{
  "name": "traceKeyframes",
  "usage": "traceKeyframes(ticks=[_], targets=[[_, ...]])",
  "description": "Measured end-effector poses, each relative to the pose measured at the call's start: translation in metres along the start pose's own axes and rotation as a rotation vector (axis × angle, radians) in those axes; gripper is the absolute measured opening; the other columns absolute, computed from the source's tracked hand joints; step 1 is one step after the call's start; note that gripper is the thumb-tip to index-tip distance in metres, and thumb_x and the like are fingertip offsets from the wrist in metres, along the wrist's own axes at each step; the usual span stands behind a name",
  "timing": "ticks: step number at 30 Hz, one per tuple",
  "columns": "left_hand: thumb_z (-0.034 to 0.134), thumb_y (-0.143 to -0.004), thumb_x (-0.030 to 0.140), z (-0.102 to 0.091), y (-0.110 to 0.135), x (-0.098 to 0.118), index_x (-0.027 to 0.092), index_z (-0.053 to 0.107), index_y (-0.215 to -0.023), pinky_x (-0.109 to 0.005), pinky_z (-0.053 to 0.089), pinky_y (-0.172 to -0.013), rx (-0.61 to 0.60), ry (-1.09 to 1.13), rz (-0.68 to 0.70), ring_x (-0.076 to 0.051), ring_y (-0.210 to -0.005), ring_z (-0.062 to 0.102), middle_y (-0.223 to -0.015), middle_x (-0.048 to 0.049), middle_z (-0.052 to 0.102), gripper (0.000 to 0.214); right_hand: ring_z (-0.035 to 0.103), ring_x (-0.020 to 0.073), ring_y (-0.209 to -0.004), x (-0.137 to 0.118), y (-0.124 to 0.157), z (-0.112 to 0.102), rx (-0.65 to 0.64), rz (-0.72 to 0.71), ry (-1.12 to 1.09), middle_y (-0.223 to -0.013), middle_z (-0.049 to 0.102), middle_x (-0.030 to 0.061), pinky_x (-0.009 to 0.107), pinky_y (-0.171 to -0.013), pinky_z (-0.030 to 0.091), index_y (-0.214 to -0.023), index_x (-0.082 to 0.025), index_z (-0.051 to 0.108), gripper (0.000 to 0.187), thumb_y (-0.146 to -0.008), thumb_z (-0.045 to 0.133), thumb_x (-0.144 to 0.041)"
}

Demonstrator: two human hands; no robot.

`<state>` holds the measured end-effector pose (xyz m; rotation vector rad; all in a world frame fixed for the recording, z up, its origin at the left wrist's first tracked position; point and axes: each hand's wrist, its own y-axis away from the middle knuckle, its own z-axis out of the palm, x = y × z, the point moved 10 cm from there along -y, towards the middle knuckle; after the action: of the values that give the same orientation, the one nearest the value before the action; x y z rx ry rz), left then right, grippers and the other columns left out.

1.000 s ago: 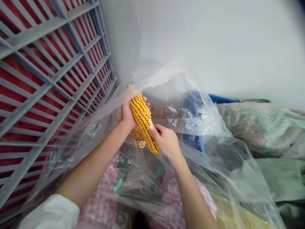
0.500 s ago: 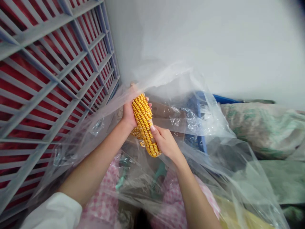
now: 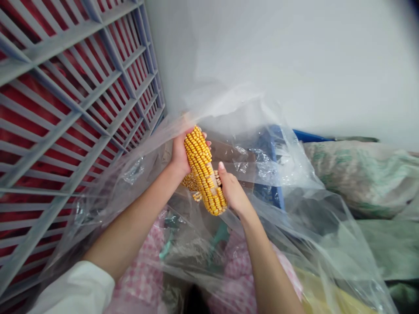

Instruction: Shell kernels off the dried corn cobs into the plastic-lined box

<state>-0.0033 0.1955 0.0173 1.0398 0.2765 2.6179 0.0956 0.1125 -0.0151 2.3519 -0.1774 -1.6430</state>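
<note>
A yellow corn cob (image 3: 203, 168) with dry kernels is held between both hands over a large clear plastic bag (image 3: 248, 131). My left hand (image 3: 180, 152) grips its upper end from the left, fingers wrapped behind it. My right hand (image 3: 231, 190) holds the lower end from the right, thumb raised beside the cob. A small bare gap shows among the kernels near that thumb. Loose kernels (image 3: 190, 182) lie heaped just behind the cob.
A grey slatted crate (image 3: 72, 100) holding red bags stands at the left. A white wall (image 3: 294, 56) is behind. Greenish woven sacks (image 3: 363, 174) lie at the right, a blue edge (image 3: 307, 136) beside them. Pink checked cloth (image 3: 144, 270) shows below the plastic.
My right thumb has lifted off the kernels and now sticks up beside the cob. The cob has shifted slightly right; a small bare gap now shows among its kernels.
</note>
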Motion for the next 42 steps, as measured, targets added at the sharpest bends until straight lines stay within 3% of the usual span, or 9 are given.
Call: traceKeyframes(ticks=[3, 6, 9, 12, 18, 30, 34, 38, 42], targets=[[0.045, -0.068, 0.032, 0.0, -0.002, -0.002, 0.019, 0.05, -0.069, -0.023, 0.045, -0.042, -0.011, -0.008, -0.01, -0.012, -0.048, 0.056, -0.057, 0.0027, 0.055, 0.014, 0.058, 0.0173, -0.075, 0.003, 0.0, -0.03, 0.18, 0.041, 0.059, -0.077, 0.066, 0.0062, 0.027, -0.07, 0.04, -0.074, -0.017, 0.066, 0.074, -0.083, 0.01, -0.065], [0.048, -0.067, 0.031, 0.001, -0.004, -0.001, 0.019, 0.05, -0.069, -0.022, 0.045, -0.043, -0.037, -0.027, 0.017, -0.012, -0.049, 0.056, -0.058, 0.0029, 0.056, 0.013, 0.057, 0.0192, -0.087, -0.011, 0.007, -0.054, 0.356, -0.051, 0.122, -0.087, 0.066, 0.0054, 0.028, -0.073, 0.039, -0.084, -0.021, 0.067, 0.067, -0.083, 0.016, -0.065], [0.048, -0.067, 0.03, 0.003, -0.003, -0.004, 0.018, 0.05, -0.068, -0.021, 0.046, -0.045, -0.038, -0.016, 0.027, -0.012, -0.049, 0.057, -0.058, 0.0027, 0.057, 0.012, 0.058, 0.0191, -0.079, -0.022, 0.007, -0.038, 0.239, -0.119, 0.181, -0.08, 0.065, 0.0048, 0.026, -0.067, 0.038, -0.087, -0.021, 0.065, 0.064, -0.081, 0.02, -0.067], [0.044, -0.071, 0.032, 0.007, 0.0, -0.017, 0.018, 0.05, -0.067, -0.02, 0.045, -0.043, -0.028, -0.001, -0.056, -0.012, -0.048, 0.057, -0.055, 0.0023, 0.056, 0.015, 0.053, 0.0161, -0.064, -0.022, 0.005, -0.016, 0.104, -0.1, 0.309, -0.066, 0.059, 0.0028, 0.024, -0.058, 0.033, -0.078, -0.019, 0.061, 0.061, -0.079, 0.025, -0.068], [0.03, -0.081, 0.034, 0.004, 0.003, -0.031, 0.017, 0.049, -0.062, -0.021, 0.042, -0.04, 0.032, 0.003, -0.147, -0.012, -0.044, 0.055, -0.05, 0.0006, 0.055, 0.032, 0.048, 0.0127, -0.059, -0.023, 0.002, -0.002, 0.084, -0.098, 0.379, -0.063, 0.055, 0.0032, 0.022, -0.055, 0.03, -0.066, -0.017, 0.047, 0.057, -0.084, 0.018, -0.063], [0.03, -0.085, 0.038, -0.006, -0.001, -0.039, 0.017, 0.05, -0.063, -0.022, 0.041, -0.038, 0.08, 0.01, -0.162, -0.012, -0.043, 0.056, -0.052, 0.0017, 0.056, 0.036, 0.05, 0.0157, -0.06, -0.022, 0.003, -0.005, 0.14, -0.08, 0.47, -0.067, 0.06, 0.0081, 0.025, -0.056, 0.027, -0.064, -0.017, 0.052, 0.063, -0.087, 0.009, -0.058], [0.028, -0.085, 0.036, 0.003, 0.003, -0.038, 0.017, 0.051, -0.064, -0.022, 0.043, -0.04, 0.031, 0.029, -0.165, -0.012, -0.045, 0.056, -0.053, 0.0017, 0.056, 0.037, 0.05, 0.0151, -0.058, -0.013, 0.001, -0.014, 0.159, -0.048, 0.309, -0.063, 0.059, 0.0069, 0.025, -0.055, 0.03, -0.061, -0.017, 0.052, 0.066, -0.085, 0.011, -0.061], [0.034, -0.081, 0.036, 0.005, 0.004, -0.03, 0.018, 0.052, -0.065, -0.023, 0.044, -0.042, 0.013, 0.03, -0.133, -0.012, -0.046, 0.056, -0.054, 0.0017, 0.056, 0.03, 0.052, 0.0137, -0.058, -0.007, 0.004, -0.02, 0.075, 0.016, 0.114, -0.06, 0.058, 0.0051, 0.024, -0.056, 0.034, -0.059, -0.017, 0.054, 0.076, -0.082, 0.0, -0.065], [0.041, -0.076, 0.036, -0.008, -0.002, -0.013, 0.018, 0.052, -0.064, -0.022, 0.044, -0.044, 0.083, -0.006, -0.013, -0.012, -0.049, 0.056, -0.055, 0.0011, 0.057, 0.024, 0.057, 0.0175, -0.071, -0.024, 0.013, -0.027, 0.151, -0.047, 0.385, -0.072, 0.063, 0.0056, 0.025, -0.059, 0.031, -0.078, -0.02, 0.062, 0.074, -0.08, 0.007, -0.069]])
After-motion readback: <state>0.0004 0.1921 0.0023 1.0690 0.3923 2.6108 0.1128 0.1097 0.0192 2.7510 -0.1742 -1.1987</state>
